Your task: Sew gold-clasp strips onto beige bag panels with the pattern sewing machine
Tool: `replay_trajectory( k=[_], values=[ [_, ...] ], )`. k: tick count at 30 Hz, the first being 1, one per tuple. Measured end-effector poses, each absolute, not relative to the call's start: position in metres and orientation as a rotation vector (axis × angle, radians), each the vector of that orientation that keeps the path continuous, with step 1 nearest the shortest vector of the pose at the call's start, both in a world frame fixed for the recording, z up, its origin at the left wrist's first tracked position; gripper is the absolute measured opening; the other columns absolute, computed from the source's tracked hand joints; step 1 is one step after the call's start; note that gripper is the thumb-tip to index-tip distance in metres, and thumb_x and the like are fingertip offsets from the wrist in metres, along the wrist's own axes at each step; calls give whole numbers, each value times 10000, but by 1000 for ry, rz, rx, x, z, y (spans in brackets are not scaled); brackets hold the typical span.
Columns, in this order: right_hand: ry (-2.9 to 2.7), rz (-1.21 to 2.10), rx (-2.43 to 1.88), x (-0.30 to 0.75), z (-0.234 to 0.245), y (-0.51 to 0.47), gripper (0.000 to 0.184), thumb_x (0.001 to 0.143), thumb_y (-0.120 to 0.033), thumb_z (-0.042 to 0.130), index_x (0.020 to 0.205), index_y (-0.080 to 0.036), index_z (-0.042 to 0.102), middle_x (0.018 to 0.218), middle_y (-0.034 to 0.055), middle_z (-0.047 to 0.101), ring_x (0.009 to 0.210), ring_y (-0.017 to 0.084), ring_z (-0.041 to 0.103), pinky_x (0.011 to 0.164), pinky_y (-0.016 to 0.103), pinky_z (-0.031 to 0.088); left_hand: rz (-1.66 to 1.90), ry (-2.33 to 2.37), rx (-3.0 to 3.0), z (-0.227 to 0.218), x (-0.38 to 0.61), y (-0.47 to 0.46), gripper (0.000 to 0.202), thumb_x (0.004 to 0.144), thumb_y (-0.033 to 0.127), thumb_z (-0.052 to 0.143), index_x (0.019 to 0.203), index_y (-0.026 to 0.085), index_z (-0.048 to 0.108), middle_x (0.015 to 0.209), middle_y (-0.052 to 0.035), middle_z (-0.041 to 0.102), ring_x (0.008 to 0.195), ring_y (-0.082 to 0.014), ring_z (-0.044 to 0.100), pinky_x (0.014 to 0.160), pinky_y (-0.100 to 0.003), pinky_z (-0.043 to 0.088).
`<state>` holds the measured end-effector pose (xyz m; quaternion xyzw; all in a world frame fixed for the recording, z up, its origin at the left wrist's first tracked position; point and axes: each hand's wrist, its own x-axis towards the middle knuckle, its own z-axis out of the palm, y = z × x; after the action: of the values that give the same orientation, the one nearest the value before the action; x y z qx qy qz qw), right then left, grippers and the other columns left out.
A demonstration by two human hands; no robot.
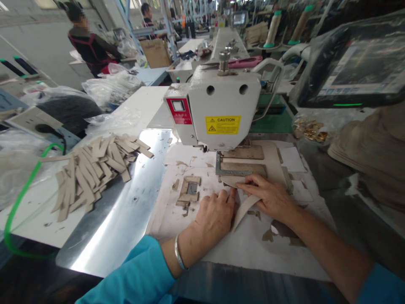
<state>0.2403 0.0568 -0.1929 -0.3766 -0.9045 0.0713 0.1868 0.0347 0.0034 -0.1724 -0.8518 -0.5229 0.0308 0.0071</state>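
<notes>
My right hand (272, 196) is closed on a beige strip (246, 211) that curves down from under its fingers toward the left. The fingertips of that hand also rest at the edge of a flat beige piece (232, 181) beside the metal clamp frame (218, 164). Close by on the left, my left hand (218, 211) is closed, fingers curled, with its index fingertip near the same edge. Whatever is under its palm is hidden. The sewing machine head (224, 105) stands just beyond, above a larger beige panel (274, 158).
A heap of beige strips (98, 169) lies at left on the table. A taped template (190, 190) is on the white sheet (253, 253). At right are a plastic-wrapped screen (357, 71) and a bag of brass-coloured parts (313, 128). A person (91, 42) is in the background.
</notes>
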Motion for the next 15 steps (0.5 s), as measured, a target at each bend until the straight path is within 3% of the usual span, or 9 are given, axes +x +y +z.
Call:
replay_trajectory(
  k=[3, 9, 15],
  values=[
    [-2595, 167, -1056, 240, -191, 57, 519, 781, -31, 542, 1242, -245, 650, 1130, 84, 616, 952, 223, 654, 757, 337, 567, 121, -1603, -2693, -173, 36, 1, 476, 993, 230, 415, 1449, 104, 365, 989, -99, 614, 838, -220, 652, 661, -336, 496],
    [-2633, 136, -1070, 240, -190, 57, 518, 771, -22, 552, 1244, -212, 647, 1126, 97, 609, 925, 232, 656, 753, 356, 575, 123, -1597, -2698, -172, 36, -2, 503, 963, 179, 447, 1450, 80, 370, 1000, -105, 623, 850, -217, 647, 681, -339, 505],
    [-2573, 163, -1092, 235, -192, 56, 326, 945, -165, 483, 1233, -181, 634, 1138, 105, 635, 949, 227, 658, 776, 366, 575, 129, -1653, -2716, -169, 38, 2, 475, 984, 191, 407, 1448, 98, 363, 995, -93, 632, 833, -232, 668, 650, -353, 529]
  ],
)
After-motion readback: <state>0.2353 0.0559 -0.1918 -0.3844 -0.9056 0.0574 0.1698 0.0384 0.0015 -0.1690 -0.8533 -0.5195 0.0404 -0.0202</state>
